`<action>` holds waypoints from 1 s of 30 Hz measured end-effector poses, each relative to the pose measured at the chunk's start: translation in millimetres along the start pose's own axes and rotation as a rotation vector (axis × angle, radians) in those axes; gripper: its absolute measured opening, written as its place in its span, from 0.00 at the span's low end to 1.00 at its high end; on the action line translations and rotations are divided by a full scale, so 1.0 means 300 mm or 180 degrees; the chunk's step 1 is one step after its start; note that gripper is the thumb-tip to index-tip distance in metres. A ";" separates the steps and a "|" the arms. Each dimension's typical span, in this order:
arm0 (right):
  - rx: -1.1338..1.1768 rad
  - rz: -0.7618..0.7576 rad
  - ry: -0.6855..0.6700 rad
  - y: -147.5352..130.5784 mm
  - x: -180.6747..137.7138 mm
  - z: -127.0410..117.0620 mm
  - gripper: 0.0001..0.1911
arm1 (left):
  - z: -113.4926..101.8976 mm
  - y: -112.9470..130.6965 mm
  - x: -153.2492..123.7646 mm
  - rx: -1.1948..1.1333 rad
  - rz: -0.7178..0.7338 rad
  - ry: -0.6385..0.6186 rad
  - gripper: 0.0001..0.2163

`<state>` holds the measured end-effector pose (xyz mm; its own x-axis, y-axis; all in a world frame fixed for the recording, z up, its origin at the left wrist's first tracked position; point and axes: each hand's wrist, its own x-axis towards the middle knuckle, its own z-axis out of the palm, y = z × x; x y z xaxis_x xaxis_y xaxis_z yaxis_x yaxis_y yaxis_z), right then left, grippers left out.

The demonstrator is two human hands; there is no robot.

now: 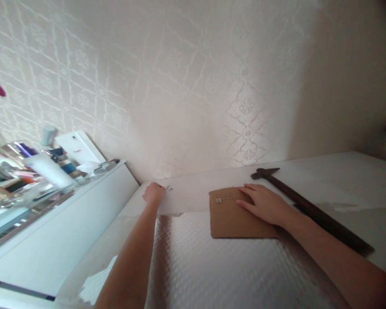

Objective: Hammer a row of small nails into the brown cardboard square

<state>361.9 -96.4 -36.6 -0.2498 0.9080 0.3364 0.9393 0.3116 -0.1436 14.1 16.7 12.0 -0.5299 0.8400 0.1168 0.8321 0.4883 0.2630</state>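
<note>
My right hand (263, 202) lies flat on a brown cardboard piece (231, 223), its fingers stretched out and apart. Rows of small dark holes or marks run across the upper part of the cardboard, with a few small shiny metal bits (218, 200) at their left. Further left, my left hand (153, 193) is down on the white surface with its fingers curled together; what they hold, if anything, is hidden. Right beside those fingertips lie a few tiny metal pieces (169, 188), too small to name. A hammer (309, 205) with a dark handle rests to the right of my right hand.
Bubble wrap (218, 266) covers the surface in front of me. At the left stands a white cabinet (67, 240) crowded with bottles, tubes and a white box (79, 148). A patterned wall (193, 94) closes off the back.
</note>
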 end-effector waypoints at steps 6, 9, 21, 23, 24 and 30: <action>0.0024 0.0013 -0.0009 -0.001 0.003 -0.003 0.28 | -0.006 -0.015 -0.013 0.0032 0.0052 0.0160 0.12; 0.0037 0.0002 -0.0043 0.000 0.005 -0.006 0.28 | -0.017 -0.007 -0.021 -0.0058 0.0113 0.0320 0.12; 0.0186 -0.0004 -0.0069 0.008 0.014 0.000 0.28 | -0.044 0.268 -0.328 -0.1933 0.1263 0.0088 0.08; 0.0172 -0.0010 -0.0086 0.005 0.013 -0.004 0.29 | -0.097 0.283 -0.471 -0.2163 0.1938 0.0052 0.07; 0.0173 -0.0020 -0.0083 0.004 0.012 -0.007 0.29 | -0.133 0.280 -0.551 -0.2221 0.2430 0.0087 0.08; 0.0178 -0.0058 -0.0037 0.000 0.007 -0.017 0.27 | -0.341 0.175 -0.960 -0.1756 0.5825 -0.0355 0.07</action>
<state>362.5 -96.1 -31.1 -0.2699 0.9050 0.3287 0.9200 0.3431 -0.1895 193.6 -223.8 90.3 0.8359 0.1863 0.5163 0.1314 -0.9812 0.1412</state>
